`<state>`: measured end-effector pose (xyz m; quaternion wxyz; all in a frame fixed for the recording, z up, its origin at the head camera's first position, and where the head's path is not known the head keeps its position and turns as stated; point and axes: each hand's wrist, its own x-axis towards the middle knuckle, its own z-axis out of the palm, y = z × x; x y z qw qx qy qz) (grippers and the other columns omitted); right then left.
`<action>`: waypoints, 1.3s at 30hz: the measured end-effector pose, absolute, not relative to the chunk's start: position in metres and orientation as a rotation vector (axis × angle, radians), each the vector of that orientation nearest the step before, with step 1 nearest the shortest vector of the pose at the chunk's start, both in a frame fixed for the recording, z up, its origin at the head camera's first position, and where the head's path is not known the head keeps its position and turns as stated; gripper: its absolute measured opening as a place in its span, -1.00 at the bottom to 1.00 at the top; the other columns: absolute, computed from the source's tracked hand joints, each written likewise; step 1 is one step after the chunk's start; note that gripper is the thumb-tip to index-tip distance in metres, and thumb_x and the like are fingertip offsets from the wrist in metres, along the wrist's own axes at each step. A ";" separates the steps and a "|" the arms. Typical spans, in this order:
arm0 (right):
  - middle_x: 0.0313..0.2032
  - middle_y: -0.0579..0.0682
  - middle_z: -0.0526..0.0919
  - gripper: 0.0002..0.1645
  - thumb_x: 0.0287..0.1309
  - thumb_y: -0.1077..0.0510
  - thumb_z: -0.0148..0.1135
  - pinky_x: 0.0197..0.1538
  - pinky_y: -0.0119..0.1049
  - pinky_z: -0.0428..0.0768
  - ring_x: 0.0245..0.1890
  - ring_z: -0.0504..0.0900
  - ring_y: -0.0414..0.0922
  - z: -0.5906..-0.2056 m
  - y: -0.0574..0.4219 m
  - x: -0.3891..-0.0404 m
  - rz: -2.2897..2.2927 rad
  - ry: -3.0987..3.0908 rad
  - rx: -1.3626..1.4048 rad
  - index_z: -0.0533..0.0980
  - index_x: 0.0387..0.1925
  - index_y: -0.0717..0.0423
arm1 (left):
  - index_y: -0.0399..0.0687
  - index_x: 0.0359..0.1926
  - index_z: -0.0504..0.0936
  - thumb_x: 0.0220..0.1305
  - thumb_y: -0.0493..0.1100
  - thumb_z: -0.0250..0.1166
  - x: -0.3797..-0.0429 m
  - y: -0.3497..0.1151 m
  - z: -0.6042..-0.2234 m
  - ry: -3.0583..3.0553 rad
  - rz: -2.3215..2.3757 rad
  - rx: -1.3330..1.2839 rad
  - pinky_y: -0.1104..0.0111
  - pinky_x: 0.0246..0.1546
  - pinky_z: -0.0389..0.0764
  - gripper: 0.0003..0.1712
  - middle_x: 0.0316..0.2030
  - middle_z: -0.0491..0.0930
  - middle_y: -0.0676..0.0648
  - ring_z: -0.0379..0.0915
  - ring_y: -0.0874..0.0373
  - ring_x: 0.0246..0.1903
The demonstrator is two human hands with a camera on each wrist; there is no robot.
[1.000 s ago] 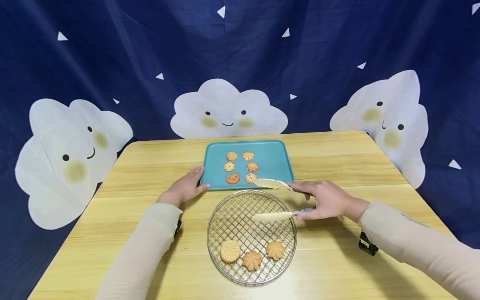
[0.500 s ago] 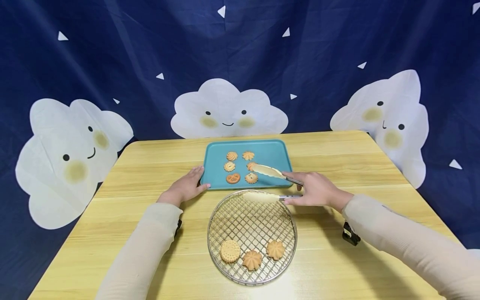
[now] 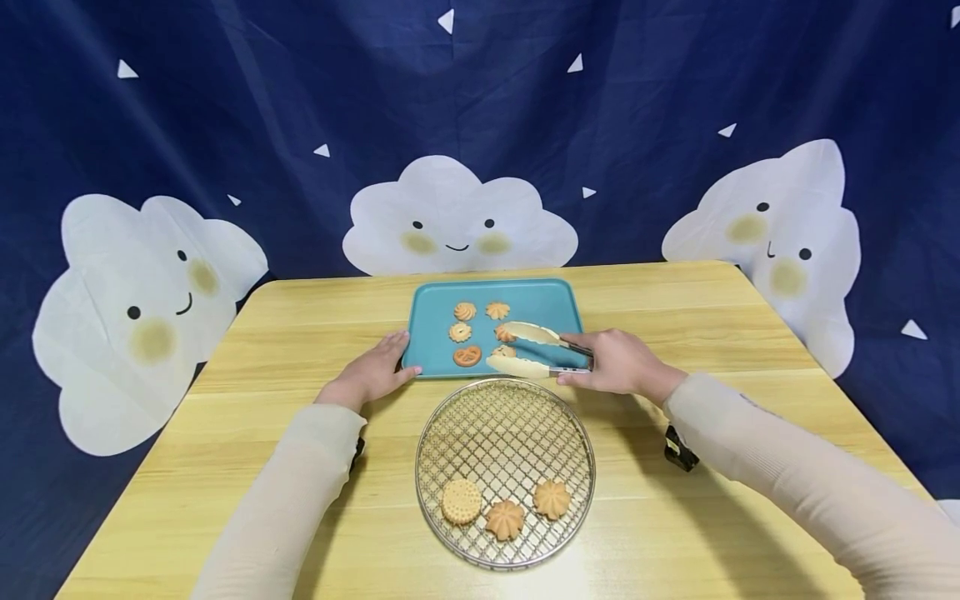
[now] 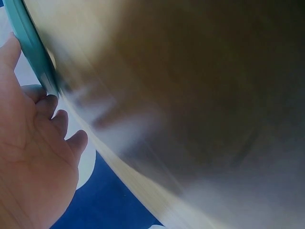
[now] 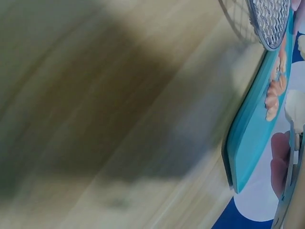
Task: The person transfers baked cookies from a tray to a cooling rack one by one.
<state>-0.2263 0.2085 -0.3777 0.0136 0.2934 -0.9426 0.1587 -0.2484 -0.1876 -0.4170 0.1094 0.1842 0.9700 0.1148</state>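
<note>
My right hand grips a pair of tongs with cream tips and metal arms. The tongs' arms are spread, one tip beside a star-shaped cookie, the other low in front of a round cookie, partly covering it. Both cookies lie on a teal tray, along with a pretzel-shaped cookie and several others in two columns. At the tray's left edge rests my left hand, fingers extended and thumb at the front corner. The left wrist view shows its fingertips against the tray's rim.
A round wire rack stands in front of the tray, with a round dotted cookie and two flower-shaped cookies near its front. Everything sits on a wooden table; a blue curtain with clouds hangs behind it.
My right hand has carried the tongs forward and left, from over the rack to over the tray's cookies, and the tips have drawn closer together. My left hand stays put.
</note>
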 end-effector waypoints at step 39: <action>-0.35 0.06 0.71 -0.23 0.06 -0.31 0.28 -0.34 -0.08 0.61 -0.48 0.56 -0.18 -0.362 0.192 -0.244 0.171 -3.116 0.918 0.51 0.18 0.06 | -0.29 0.47 -0.15 0.42 0.21 -0.05 -0.248 -0.187 -0.416 2.850 0.349 0.541 0.00 0.37 -0.07 -0.09 0.46 -0.17 -0.25 -0.27 -0.17 0.42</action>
